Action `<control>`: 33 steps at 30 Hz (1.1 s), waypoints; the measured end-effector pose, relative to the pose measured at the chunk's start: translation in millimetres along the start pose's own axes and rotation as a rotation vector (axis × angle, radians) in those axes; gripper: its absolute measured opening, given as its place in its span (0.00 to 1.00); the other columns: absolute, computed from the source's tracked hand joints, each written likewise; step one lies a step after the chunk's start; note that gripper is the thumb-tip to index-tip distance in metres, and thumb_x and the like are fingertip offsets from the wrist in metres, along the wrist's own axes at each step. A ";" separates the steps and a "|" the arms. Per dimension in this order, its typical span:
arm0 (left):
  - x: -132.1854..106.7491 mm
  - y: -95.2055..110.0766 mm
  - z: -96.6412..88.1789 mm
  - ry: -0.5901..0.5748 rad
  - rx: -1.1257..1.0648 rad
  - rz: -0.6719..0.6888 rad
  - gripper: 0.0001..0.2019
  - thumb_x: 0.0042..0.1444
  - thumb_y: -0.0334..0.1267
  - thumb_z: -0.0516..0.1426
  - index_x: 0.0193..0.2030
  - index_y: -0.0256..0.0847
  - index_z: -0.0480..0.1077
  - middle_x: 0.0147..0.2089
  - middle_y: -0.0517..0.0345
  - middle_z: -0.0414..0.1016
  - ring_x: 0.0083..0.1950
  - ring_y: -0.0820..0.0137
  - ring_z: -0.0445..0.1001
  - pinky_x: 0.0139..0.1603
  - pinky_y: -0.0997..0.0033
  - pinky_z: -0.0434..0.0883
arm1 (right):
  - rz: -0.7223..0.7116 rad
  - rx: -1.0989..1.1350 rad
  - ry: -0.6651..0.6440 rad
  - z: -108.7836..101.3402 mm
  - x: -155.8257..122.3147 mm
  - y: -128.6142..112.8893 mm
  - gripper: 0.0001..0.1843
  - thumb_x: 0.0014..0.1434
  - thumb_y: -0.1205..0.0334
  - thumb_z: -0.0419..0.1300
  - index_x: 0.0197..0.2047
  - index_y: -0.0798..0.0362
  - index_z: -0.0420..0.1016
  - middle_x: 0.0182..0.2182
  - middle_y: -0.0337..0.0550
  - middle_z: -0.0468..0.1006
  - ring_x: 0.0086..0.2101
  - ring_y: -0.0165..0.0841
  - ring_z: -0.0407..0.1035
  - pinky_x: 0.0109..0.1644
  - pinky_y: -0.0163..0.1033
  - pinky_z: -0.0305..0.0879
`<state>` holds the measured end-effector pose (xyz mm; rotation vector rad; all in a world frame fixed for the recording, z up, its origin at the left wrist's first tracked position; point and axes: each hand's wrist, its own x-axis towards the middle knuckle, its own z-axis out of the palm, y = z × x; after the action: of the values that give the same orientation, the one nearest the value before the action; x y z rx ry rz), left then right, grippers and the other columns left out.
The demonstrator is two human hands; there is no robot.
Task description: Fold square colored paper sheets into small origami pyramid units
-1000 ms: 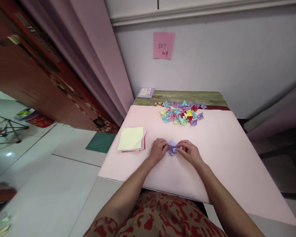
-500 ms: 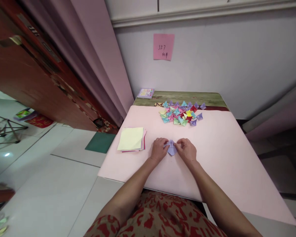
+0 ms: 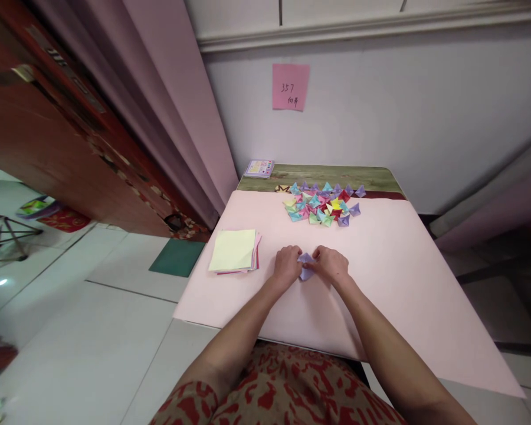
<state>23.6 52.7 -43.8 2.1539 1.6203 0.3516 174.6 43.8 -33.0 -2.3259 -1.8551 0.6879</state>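
Note:
A small purple folded paper piece lies on the pink table cover in front of me. My left hand pinches its left side with curled fingers. My right hand presses and grips its right side, fingers closed over it. Both hands touch each other over the paper, which is mostly hidden between them.
A stack of square coloured sheets, yellow on top, lies left of my hands. A heap of several folded coloured paper pieces sits farther back. A small paper pack rests at the far left corner. A pink note hangs on the wall.
My hands have drawn closer together over the purple paper, covering more of it. The view has shifted slightly.

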 end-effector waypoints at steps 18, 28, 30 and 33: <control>5.9 -11.2 -12.8 0.009 -0.142 0.140 0.04 0.49 0.31 0.61 0.33 0.41 0.77 0.35 0.56 0.75 0.39 0.65 0.72 0.41 0.67 0.68 | -0.136 0.389 0.090 3.5 -16.7 11.7 0.04 0.52 0.56 0.66 0.29 0.46 0.79 0.25 0.33 0.79 0.25 0.29 0.71 0.26 0.33 0.57; -27.9 -16.2 -12.6 0.458 0.145 0.624 0.09 0.62 0.29 0.52 0.38 0.44 0.73 0.38 0.57 0.77 0.46 0.66 0.70 0.58 0.57 0.58 | -0.764 0.192 0.713 24.6 -38.6 36.8 0.09 0.63 0.65 0.59 0.39 0.46 0.81 0.38 0.37 0.84 0.36 0.29 0.77 0.43 0.33 0.66; -38.7 -22.8 -1.6 0.368 0.110 0.560 0.08 0.61 0.30 0.54 0.36 0.43 0.73 0.34 0.57 0.76 0.44 0.66 0.70 0.55 0.58 0.59 | -0.710 0.211 0.586 38.1 -43.1 42.5 0.10 0.64 0.64 0.57 0.39 0.46 0.81 0.37 0.36 0.84 0.35 0.29 0.77 0.40 0.32 0.66; -47.8 -27.2 7.9 0.261 -0.016 0.405 0.05 0.59 0.32 0.57 0.35 0.43 0.74 0.34 0.57 0.77 0.42 0.65 0.70 0.52 0.59 0.60 | -0.530 0.293 0.345 44.8 -43.2 44.8 0.09 0.62 0.59 0.58 0.41 0.44 0.80 0.37 0.35 0.84 0.33 0.30 0.77 0.37 0.33 0.66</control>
<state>-9.8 11.9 -61.3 2.5026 1.2835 0.7933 190.4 -17.8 -75.9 -1.5556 -1.9226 0.4186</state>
